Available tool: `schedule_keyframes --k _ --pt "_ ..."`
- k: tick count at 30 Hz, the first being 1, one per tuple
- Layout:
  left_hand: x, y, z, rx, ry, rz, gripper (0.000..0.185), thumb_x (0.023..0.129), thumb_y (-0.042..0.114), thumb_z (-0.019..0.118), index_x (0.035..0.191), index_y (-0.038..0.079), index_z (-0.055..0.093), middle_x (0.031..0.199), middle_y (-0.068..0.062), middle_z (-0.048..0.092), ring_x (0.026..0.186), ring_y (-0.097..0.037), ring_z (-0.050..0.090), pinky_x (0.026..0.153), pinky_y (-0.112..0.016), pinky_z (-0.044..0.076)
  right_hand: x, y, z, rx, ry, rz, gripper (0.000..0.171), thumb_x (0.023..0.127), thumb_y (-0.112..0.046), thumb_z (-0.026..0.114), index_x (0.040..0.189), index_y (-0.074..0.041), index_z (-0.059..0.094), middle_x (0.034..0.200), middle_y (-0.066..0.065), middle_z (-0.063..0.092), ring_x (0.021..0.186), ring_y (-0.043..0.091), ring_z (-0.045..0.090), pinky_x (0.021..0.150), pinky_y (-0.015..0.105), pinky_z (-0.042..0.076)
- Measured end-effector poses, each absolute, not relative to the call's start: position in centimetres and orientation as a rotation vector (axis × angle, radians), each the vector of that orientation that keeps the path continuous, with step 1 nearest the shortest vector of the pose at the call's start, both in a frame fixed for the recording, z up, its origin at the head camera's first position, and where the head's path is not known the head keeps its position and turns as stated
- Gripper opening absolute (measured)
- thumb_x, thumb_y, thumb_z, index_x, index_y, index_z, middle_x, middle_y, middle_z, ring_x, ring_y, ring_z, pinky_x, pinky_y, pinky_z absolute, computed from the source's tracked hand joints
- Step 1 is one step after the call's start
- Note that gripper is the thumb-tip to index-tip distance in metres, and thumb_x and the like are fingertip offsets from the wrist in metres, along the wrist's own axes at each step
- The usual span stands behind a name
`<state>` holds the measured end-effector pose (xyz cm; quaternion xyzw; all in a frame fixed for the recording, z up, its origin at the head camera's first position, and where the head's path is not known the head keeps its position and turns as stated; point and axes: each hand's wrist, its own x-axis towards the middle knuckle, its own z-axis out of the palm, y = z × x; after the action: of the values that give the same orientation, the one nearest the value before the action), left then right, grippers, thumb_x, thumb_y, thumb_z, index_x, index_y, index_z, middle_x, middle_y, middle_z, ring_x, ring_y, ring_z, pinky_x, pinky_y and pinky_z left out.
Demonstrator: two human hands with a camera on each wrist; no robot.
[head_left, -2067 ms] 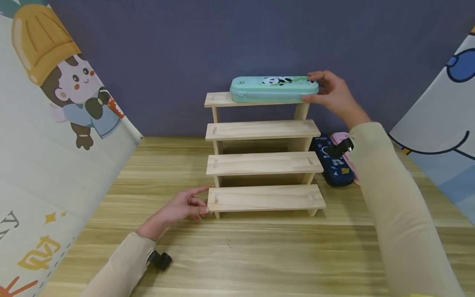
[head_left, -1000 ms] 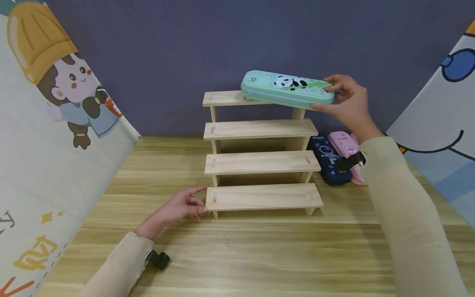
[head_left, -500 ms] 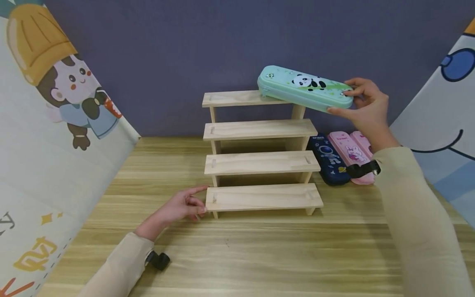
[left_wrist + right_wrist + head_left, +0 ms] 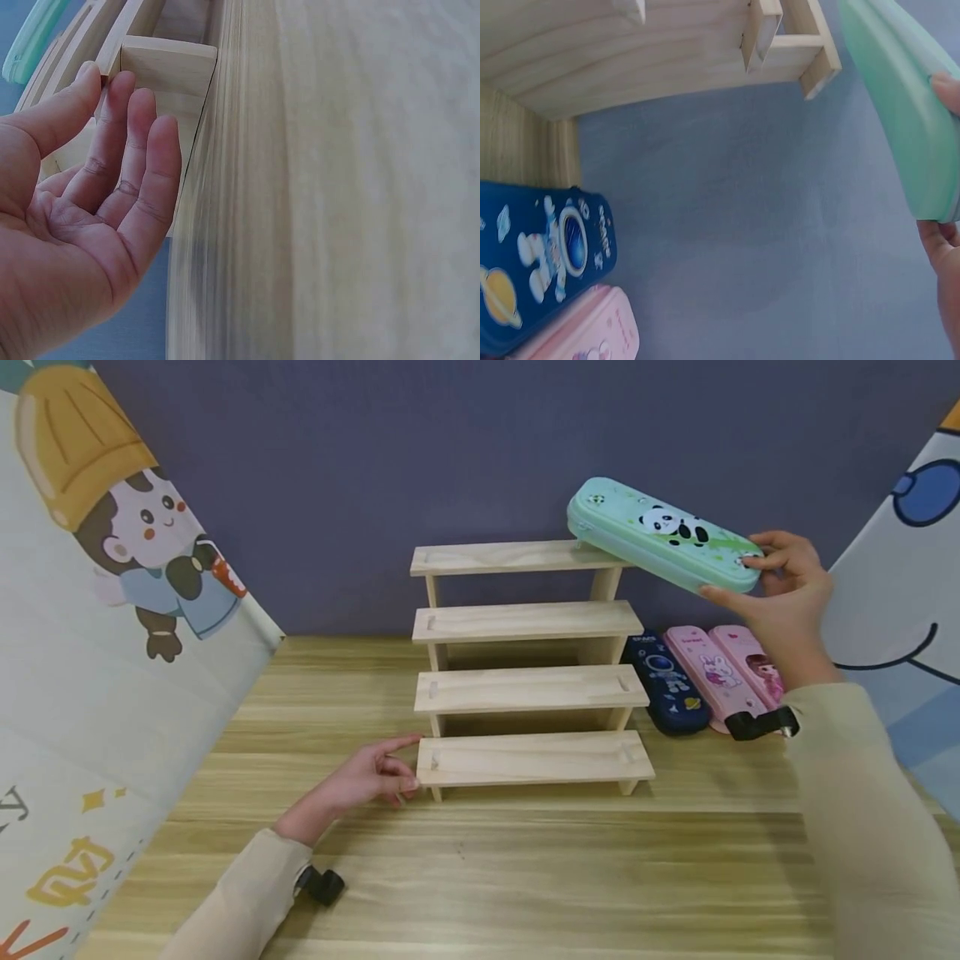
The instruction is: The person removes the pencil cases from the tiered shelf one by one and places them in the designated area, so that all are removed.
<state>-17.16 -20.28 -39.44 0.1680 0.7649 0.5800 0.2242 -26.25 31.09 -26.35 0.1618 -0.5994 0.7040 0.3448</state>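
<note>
Stepped shelf (image 4: 528, 689) mid-table (image 4: 525, 877); three pencil cases (image 4: 708, 681) just right of it.

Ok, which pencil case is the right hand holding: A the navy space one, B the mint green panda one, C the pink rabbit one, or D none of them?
B: the right hand grips the mint green panda pencil case by its right end, tilted with its far end by the top shelf of the wooden stepped rack, while the navy and pink cases lie on the table.
</note>
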Motion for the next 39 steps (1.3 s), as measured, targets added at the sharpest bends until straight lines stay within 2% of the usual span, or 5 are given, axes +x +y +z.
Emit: schedule_keyframes --k 11,19,26,34,39 --pt "-17.3 -20.3 -39.2 0.461 2.118 1.595 0.075 0.094 0.0 0.067 0.154 -0.007 0.023 0.097 -0.02 0.071 0.082 -0.023 0.068 0.069 -0.041 0.06 -25.2 32.8 -27.3 0.37 -1.452 1.829 0.04 0.063 0.028 0.078 0.097 0.016 0.062 0.126 0.015 0.049 0.122 0.028 0.049 0.099 0.027 0.048" --pt "-17.3 -20.4 -39.3 0.469 2.114 1.597 0.075 0.094 0.001 0.067 0.154 -0.008 0.023 0.097 -0.021 0.07 0.081 -0.022 0.068 0.069 -0.041 0.06 -24.1 33.8 -27.2 0.158 -1.448 1.915 0.037 0.065 0.019 0.083 0.095 0.01 0.063 0.128 0.007 0.047 0.126 0.022 0.048 0.095 0.022 0.049" --pt "-17.2 -20.4 -39.4 0.467 2.11 1.595 0.076 0.093 0.0 0.067 0.154 -0.008 0.022 0.096 -0.02 0.071 0.081 -0.022 0.068 0.069 -0.041 0.06 -24.1 34.9 -28.3 0.123 -1.483 1.739 0.04 0.06 0.026 0.081 0.094 0.012 0.065 0.125 0.009 0.049 0.123 0.022 0.047 0.099 0.024 0.048" --pt "-17.2 -20.3 -39.3 0.469 2.113 1.58 0.077 0.094 0.002 0.068 0.154 -0.007 0.022 0.098 -0.022 0.07 0.083 -0.023 0.068 0.07 -0.042 0.059 -23.6 37.2 -30.2 0.03 -1.583 1.587 0.041 0.065 0.021 0.081 0.099 0.008 0.063 0.13 0.007 0.047 0.123 0.021 0.049 0.095 0.021 0.049" --pt "-17.2 -20.3 -39.2 0.47 2.119 1.574 0.077 0.094 0.003 0.068 0.154 -0.007 0.021 0.097 -0.022 0.07 0.083 -0.023 0.068 0.07 -0.042 0.059 -23.2 38.2 -30.7 -0.155 -1.701 1.453 0.041 0.071 0.011 0.082 0.107 0.003 0.065 0.133 0.0 0.045 0.122 0.015 0.049 0.098 0.02 0.047"
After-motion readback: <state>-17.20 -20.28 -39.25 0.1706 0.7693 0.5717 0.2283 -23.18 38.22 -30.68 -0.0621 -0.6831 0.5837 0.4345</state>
